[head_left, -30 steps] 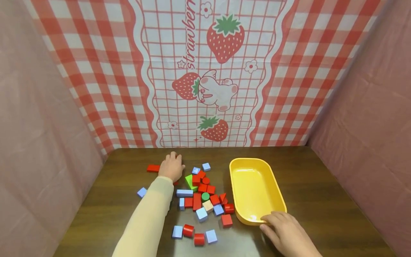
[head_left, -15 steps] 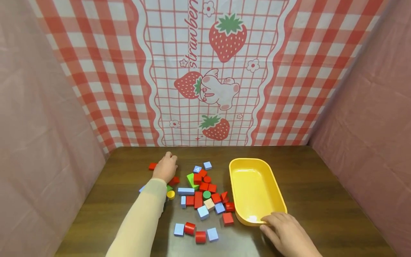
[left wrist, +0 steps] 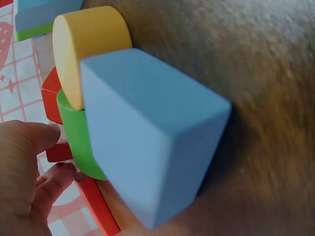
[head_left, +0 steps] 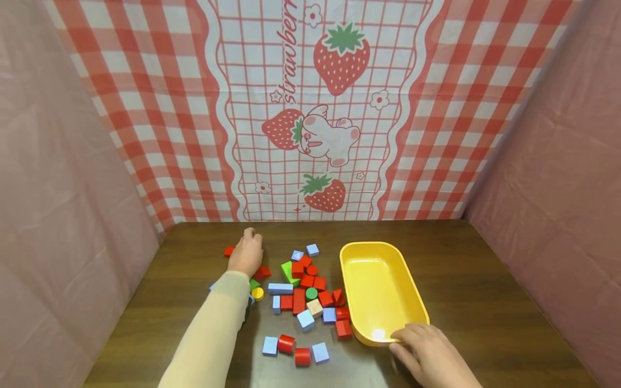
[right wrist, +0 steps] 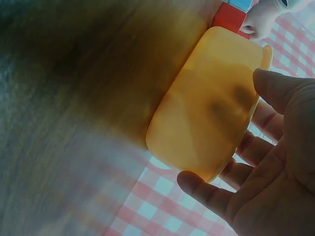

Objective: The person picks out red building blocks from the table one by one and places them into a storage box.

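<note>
Blocks lie scattered over the left and middle of the table, and just to their right we see a yellow tub. At the far left, the left hand has its thumb and fingers slightly parted, with a red block showing between them; we cannot tell whether they grip it. Near that hand we find a blue block, a yellow cylinder and a green piece. The right hand holds the tub's near end, its fingers closed over the rim and its thumb outside. In the middle, red pieces crowd round a green cylinder and a tan block. Nearer us, two red cylinders sit between two blue cubes in a loose row. Behind the table's far edge hangs a strawberry-print cloth.
</note>
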Available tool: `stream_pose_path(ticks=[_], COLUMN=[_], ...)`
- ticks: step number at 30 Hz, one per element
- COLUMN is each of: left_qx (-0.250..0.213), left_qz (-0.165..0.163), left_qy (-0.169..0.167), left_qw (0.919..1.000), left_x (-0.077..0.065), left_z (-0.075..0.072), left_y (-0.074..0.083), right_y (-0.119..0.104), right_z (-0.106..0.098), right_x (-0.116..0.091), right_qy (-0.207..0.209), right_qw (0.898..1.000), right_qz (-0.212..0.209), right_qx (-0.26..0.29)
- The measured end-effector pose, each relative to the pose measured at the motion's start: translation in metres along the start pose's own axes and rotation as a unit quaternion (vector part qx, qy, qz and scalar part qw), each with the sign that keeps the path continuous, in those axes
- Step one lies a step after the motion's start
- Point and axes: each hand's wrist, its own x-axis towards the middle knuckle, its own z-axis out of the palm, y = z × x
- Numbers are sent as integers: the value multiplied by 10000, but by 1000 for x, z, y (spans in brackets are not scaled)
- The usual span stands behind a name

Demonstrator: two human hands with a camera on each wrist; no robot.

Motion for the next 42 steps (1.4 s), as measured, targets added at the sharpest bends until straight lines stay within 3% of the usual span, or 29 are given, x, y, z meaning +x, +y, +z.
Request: stream_pose_path(ticks=[6, 10, 13, 16, 19, 23, 26, 31, 33, 37, 42], left_qx=[-15, -449, -863, -1223, -1561, -1931, -2089, -2093, -1946, -1574, -1010], left_qz=[66, 164, 408, 770, 1241, 2015, 2542, 2632, 2600, 2737, 2986], left_qy=[-174, -74, -21, -98, -274, -435, -515, -1195, -1533, -2157, -2587], left_qw=[9998, 9988, 9954, 9895, 9795, 9593, 9429, 9341, 9333, 9240, 9131], left_x=[-3, -10, -20, -34, -49, -66, -73, -80, -81, -81, -81], left_z=[-3, -8, -16, -27, -38, -48, -47, -35, -30, -23, -16], left_y=[-2, 1, 13, 39, 74, 120, 145, 170, 178, 192, 204], right_y=[-2, -6, -9, -11, -12, -16, -22, -29, -30, -31, -31], right_z=[1, 5, 8, 10, 11, 12, 13, 15, 15, 15, 14], right_x=[1, -1, -3, -4, -3, 0, 4, 9, 9, 6, 5], right_qy=[44, 107, 170, 262, 311, 242, 119, -85, -120, -139, -245], right_qw=[9999, 9995, 9990, 9986, 9983, 9984, 9987, 9988, 9990, 9995, 9996], right_qz=[-91, -248, -356, -442, -485, -481, -451, -435, -404, -279, -114], right_qx=[56, 151, 190, 151, 121, 162, 222, 212, 152, 34, 29])
